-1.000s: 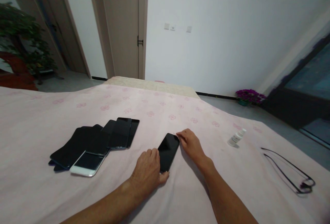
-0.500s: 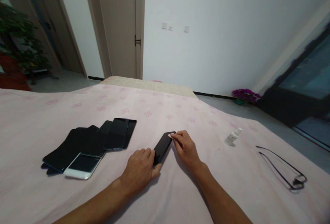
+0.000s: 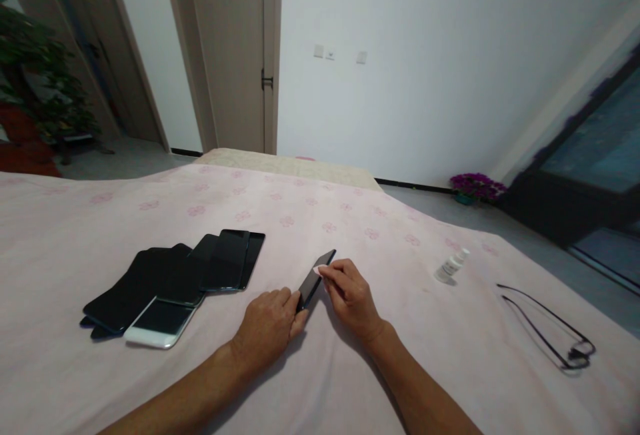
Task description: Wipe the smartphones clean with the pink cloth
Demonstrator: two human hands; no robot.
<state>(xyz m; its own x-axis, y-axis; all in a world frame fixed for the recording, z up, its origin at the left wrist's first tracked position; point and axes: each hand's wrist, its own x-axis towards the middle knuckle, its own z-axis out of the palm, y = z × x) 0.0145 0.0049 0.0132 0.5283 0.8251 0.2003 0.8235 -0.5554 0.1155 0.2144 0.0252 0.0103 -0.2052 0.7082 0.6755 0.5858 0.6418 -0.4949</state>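
A dark smartphone (image 3: 311, 281) is tilted on its long edge above the pink flowered sheet (image 3: 330, 381). My left hand (image 3: 267, 325) grips its near end between thumb and fingers. Pinched in the fingertips of my right hand (image 3: 351, 295) is a small white wipe (image 3: 319, 269), pressed against the phone's screen; most of the wipe is hidden by the fingers. To the left lies an overlapping spread of several black phones (image 3: 145, 285), with a white-framed phone (image 3: 161, 323) at its near side.
A small white spray bottle (image 3: 451, 266) stands right of my hands. Farther right lie black-framed glasses (image 3: 555, 328), temples pointing away. Beyond the bed are a door (image 3: 227, 55), a white wall (image 3: 400, 88) and purple flowers (image 3: 477, 185) on the floor.
The phone has turned more onto its edge. My right hand has slid the wipe from the phone's far end a little nearer and left. The left hand has shifted slightly left.
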